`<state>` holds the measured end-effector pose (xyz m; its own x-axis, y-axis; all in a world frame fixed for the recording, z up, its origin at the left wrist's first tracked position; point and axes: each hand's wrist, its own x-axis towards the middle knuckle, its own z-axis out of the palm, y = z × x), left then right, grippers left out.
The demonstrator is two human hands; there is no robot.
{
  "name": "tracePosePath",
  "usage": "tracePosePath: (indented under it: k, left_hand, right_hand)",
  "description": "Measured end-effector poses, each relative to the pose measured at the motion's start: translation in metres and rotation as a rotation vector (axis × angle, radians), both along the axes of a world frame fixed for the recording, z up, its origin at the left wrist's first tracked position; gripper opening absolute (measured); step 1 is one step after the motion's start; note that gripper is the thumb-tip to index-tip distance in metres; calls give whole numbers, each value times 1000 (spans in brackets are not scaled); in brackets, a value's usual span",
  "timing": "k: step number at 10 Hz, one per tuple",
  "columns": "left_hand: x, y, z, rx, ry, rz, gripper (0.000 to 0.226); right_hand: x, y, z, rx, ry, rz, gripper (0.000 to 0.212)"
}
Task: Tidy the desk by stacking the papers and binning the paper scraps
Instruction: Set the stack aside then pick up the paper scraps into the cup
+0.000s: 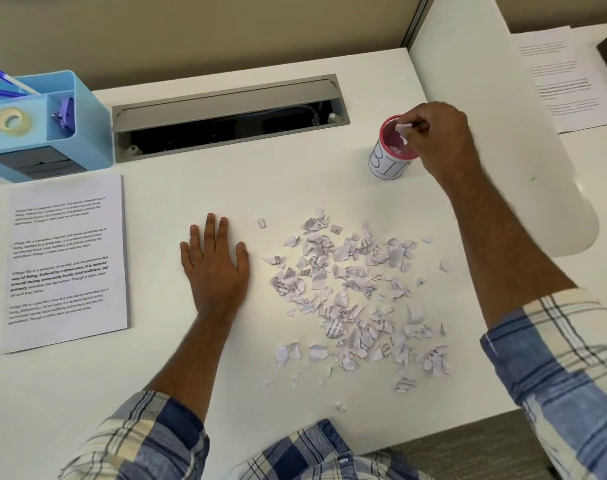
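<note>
Scraps [355, 299] of torn printed paper lie spread in a loose heap on the desk [226, 188], toward its near edge and right of centre, with a few strays just outside the heap. The right hand [437, 136] hangs over the small pink-rimmed bin [392, 150], which stands near the far right corner of the desk, and its fingertips pinch a crumpled scrap [403, 128] right above the opening; some pale bits already show inside. The left hand [214, 261] lies flat on the desk with fingers straight and spread, just left of the heap, holding nothing. A neat stack of papers [66, 261] sits along the left edge, and another sheet [565, 77] rests on the adjoining surface at the far right, so the stacking part may not be finished. Binning looks barely begun, judging by how much is left. The bin is narrow and light-looking, and the hand crowds its rim, so a careless release could drop the scrap outside or knock the bin over and spill it. Carrying bigger handfuls across the gap would likely shed pieces on the way, and a sweeping forearm could scatter the heap or push strays off the near edge.
</note>
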<state>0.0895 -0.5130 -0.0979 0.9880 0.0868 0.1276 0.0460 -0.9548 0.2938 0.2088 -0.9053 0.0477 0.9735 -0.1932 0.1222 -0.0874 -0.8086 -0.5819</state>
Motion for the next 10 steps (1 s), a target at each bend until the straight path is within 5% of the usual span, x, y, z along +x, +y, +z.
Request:
tracePosePath:
  k: [3,4,6,10]
  left_hand:
    - [0,0,1,-3,9,3,59]
    - [1,-1,1,-3,18,3,59]
    - [1,0,1,-4,20,2,59]
    - [0,0,1,1,17,-3,59]
  right_hand:
    - [-3,9,-9,-52,-49,24,33]
    - [-25,48,-25,104,-73,120,27]
    - [-70,106,-60,149,265,322,34]
    - [-90,135,-82,82,417,449,38]
